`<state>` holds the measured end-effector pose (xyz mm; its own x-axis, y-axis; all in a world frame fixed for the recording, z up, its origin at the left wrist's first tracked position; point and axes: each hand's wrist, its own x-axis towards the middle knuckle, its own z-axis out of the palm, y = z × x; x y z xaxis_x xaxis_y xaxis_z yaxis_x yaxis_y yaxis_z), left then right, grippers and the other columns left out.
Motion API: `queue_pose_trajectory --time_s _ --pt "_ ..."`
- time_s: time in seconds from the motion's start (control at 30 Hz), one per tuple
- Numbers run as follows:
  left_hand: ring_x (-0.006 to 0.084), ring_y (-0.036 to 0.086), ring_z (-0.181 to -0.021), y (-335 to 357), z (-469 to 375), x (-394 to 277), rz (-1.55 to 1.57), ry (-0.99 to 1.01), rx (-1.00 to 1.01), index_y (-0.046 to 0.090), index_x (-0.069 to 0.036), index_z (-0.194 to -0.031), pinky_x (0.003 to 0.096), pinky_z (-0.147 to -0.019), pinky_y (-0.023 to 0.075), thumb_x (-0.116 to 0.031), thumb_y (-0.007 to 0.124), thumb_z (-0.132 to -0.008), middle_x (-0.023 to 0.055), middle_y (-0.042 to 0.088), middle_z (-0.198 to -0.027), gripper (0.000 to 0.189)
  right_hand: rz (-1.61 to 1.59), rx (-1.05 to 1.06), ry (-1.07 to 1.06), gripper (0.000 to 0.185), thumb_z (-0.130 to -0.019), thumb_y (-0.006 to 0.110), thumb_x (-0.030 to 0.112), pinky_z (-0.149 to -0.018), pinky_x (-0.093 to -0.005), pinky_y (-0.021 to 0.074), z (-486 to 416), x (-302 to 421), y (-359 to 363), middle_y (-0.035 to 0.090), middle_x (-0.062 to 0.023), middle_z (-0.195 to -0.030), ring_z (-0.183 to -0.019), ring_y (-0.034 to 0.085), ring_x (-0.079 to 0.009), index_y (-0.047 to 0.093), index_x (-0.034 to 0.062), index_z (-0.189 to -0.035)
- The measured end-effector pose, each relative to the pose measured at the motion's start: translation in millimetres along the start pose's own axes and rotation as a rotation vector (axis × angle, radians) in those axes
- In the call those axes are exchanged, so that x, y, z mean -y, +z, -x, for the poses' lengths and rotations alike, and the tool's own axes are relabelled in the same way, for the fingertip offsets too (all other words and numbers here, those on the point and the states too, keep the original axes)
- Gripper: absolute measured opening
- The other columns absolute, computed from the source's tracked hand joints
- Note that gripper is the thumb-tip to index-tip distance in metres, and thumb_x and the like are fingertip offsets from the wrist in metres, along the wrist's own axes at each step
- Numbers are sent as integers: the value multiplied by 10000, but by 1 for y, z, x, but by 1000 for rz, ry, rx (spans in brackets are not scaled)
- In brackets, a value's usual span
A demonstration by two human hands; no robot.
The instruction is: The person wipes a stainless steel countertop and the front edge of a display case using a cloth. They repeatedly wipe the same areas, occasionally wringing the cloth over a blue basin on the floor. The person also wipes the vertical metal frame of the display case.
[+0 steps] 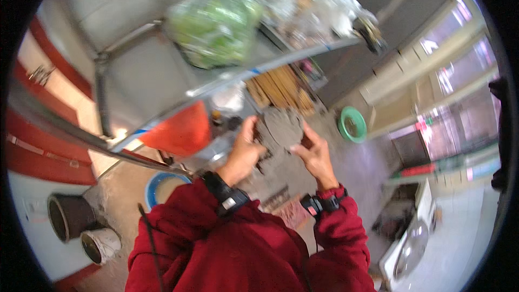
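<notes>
Between my two hands, in front of the metal shelf unit, is a grey round object (283, 127), flat-topped and blurred; its exact kind cannot be told. My left hand (244, 152) grips its left side, thumb and fingers spread along the edge. On the opposite side my right hand (317, 154) holds the edge with thumb and bent fingers. Dark matter shows by the fingers of my left hand. Both wrists carry black strapped devices over dark red sleeves. Just beyond the object, on a lower level, lie wooden slats or boards (279, 87).
A bag of green vegetables (219, 24) and other plastic bags (308, 12) rest on the metal shelf (138, 73). An orange-red sheet or bag (182, 129) is beneath. Around the floor stand a green basin (352, 125), a blue-rimmed basin (152, 190) and two buckets (73, 217).
</notes>
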<state>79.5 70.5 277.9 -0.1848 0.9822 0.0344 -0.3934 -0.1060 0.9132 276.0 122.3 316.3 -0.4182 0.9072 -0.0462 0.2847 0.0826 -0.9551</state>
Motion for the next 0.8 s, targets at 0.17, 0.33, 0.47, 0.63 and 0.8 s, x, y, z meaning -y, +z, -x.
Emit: queue_pose_trajectory --time_s 0.17,0.33,0.47,0.63,0.8 --pt "160 561 -1093 48 -25 36 84 -144 158 509 -20 -1224 294 -975 439 196 542 -708 52 589 -1174 560 385 -239 -340 557 -808 681 -51 -701 -312 481 24 -31 -65 525 -64 -841 -753 539 -174 601 73 -1344" --pt "155 547 -1088 78 -39 65 -124 -171 190 530 -20 -1190 282 -973 420 195 520 -708 59 586 -1151 527 1010 -511 -411 601 -764 662 -31 -679 -401 519 40 -37 -135 557 -112 -890 -806 596 -304 628 187 -1324" --pt "171 541 -1103 99 -50 79 -245 -89 311 549 -17 -1206 295 -989 423 213 509 -703 61 563 -1193 554 1118 -566 -361 655 -759 667 -37 -682 -397 522 50 -42 -178 585 -105 -888 -804 605 -301 593 202 -1364" --pt "213 555 -1119 108 -57 90 -620 186 336 528 -32 -1317 316 -1005 442 194 548 -715 98 536 -1242 643 979 -550 -279 646 -823 675 -16 -717 -365 524 52 -44 -219 659 -157 -932 -823 634 -343 546 215 -1413" --pt "263 592 -1093 95 -62 105 -641 184 368 541 -66 -1336 324 -959 479 161 602 -721 131 549 -1217 658 423 -748 -189 357 -969 601 105 -676 -295 485 50 -37 -241 633 -25 -762 -715 569 -120 629 96 -1325"
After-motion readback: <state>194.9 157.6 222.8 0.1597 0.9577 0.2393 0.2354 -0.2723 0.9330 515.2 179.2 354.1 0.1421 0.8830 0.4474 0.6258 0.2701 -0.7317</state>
